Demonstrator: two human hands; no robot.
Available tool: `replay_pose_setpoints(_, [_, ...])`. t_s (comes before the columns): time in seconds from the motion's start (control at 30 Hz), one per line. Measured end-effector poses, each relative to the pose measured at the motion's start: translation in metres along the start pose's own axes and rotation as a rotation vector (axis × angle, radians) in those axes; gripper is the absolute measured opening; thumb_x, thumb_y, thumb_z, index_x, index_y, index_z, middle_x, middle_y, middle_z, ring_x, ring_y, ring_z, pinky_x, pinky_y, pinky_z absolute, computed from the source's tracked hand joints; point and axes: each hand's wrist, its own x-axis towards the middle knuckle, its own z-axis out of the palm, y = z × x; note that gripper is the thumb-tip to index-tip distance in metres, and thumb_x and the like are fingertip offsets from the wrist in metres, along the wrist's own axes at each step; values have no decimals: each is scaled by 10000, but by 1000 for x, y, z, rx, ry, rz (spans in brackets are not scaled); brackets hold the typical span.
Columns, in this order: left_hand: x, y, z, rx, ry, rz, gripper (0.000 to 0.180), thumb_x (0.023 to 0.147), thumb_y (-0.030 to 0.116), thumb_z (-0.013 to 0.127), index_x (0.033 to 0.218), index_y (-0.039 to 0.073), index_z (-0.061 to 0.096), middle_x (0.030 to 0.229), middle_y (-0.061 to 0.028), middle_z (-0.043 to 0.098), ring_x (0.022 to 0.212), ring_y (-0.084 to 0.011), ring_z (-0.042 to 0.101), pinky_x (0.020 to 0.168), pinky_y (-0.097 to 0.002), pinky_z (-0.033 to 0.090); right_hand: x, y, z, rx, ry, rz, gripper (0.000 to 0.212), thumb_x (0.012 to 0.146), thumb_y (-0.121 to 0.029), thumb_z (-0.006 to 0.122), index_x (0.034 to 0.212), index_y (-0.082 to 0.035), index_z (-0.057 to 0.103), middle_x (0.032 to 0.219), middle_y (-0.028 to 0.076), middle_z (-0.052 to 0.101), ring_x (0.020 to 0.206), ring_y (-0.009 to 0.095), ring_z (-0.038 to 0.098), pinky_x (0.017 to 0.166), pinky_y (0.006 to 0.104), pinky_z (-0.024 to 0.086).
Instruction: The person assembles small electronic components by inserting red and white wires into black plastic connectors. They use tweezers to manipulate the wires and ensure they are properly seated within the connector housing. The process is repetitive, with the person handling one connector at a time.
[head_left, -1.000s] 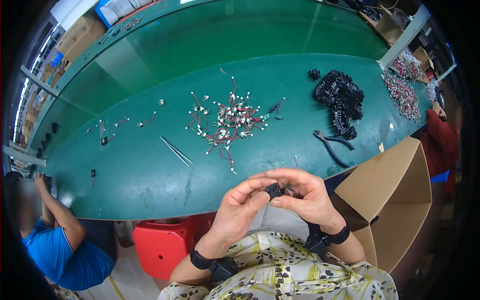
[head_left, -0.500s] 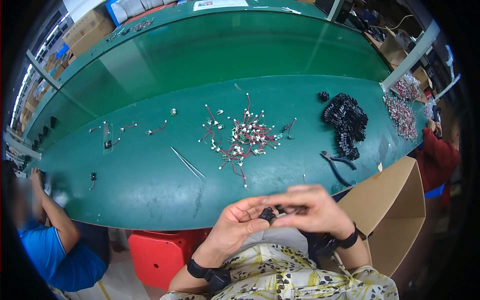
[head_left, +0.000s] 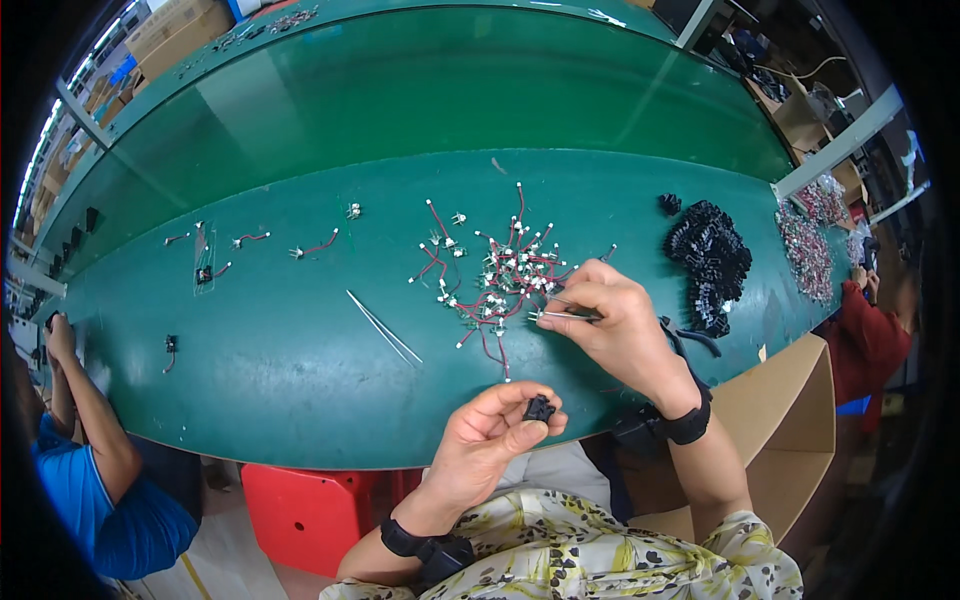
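Note:
Near the table's front edge, my left hand [head_left: 492,432] is closed, pinching a small black plastic housing [head_left: 539,408] between thumb and fingertips. My right hand [head_left: 622,325] reaches over the right side of a pile of small white connectors with red wires [head_left: 495,290]. It grips slim metal tweezers [head_left: 572,316], their tips pointing left, close to a small white piece at the pile's edge. Whether the tips hold that piece I cannot tell. Another pair of tweezers [head_left: 385,328] lies left of the pile.
A heap of black housings [head_left: 708,255] lies at the right, with blue-handled pliers [head_left: 695,340] in front, partly behind my right wrist. An open cardboard box [head_left: 795,400] stands at the right edge. Several wired parts [head_left: 315,245] lie left. Co-workers [head_left: 100,470] sit at both ends.
My right hand has moved from beside the left hand, forward to the pile with the tweezers. My left hand still holds the black housing close to the table edge. The view has shifted slightly.

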Motion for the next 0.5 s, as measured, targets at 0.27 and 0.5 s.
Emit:
replay_pose_setpoints(0.27, [1, -5, 16, 92, 146, 125, 321, 911, 1, 604, 1228, 8, 552, 1182, -160, 625, 1027, -246, 650, 924, -400, 531, -18, 3, -2, 204, 102, -1, 141, 769, -62, 773, 868, 12, 704, 936, 96, 662, 803, 177, 663, 688, 285, 528])
replay_pose_setpoints(0.5, [1, -9, 27, 243, 224, 254, 314, 881, -50, 622, 1186, 0, 563, 1123, -148, 639, 1012, -234, 652, 927, -397, 535, -29, 3, -5, 390, 95, 105, 127, 787, -42, 748, 892, 23, 716, 925, 90, 669, 812, 145, 654, 699, 273, 527])
